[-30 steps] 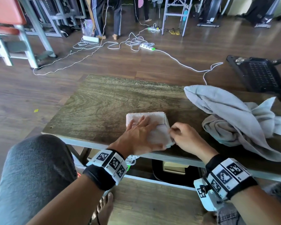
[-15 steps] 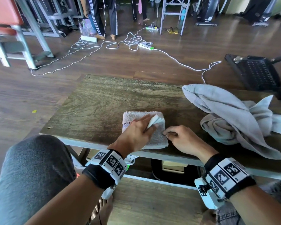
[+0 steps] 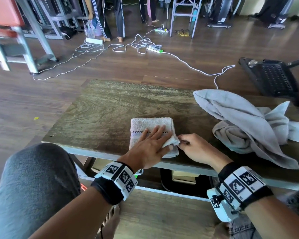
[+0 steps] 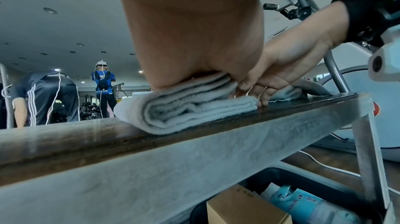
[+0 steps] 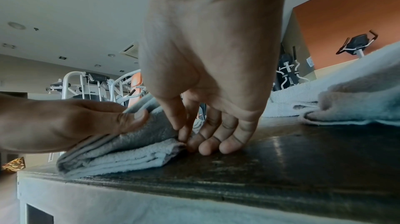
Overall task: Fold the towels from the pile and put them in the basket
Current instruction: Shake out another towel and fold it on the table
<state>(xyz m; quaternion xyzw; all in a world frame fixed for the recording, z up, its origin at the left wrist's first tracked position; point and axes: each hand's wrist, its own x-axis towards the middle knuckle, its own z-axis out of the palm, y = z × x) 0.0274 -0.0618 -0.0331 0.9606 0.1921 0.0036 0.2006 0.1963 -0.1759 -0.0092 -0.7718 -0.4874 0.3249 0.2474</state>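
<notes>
A small white folded towel (image 3: 145, 123) (image 4: 190, 111) (image 5: 129, 155) lies near the front edge of the wooden table (image 3: 110, 107). My left hand (image 3: 150, 145) (image 4: 194, 39) (image 5: 54, 125) lies on top of it with fingers spread straight. Its thumb and forefinger hold the raised top flap at the right side. My right hand (image 3: 195, 149) (image 4: 292, 59) (image 5: 212, 56) pinches the corner of that same flap between thumb and forefinger, its other fingertips resting on the table. A crumpled pile of grey towels (image 3: 245, 125) (image 5: 346, 97) lies to the right.
Under the table stands a black tub (image 3: 179, 188) (image 4: 216, 207) with a cardboard box in it. A black perforated object (image 3: 273, 78) sits on the floor at the far right. White cables (image 3: 145, 45) and people's legs are beyond the table. My knee (image 3: 36, 178) is at the left.
My left hand lifted a corner of the towel's top layer, then laid its fingers flat further across the towel. My right hand moved in and now pinches that corner.
</notes>
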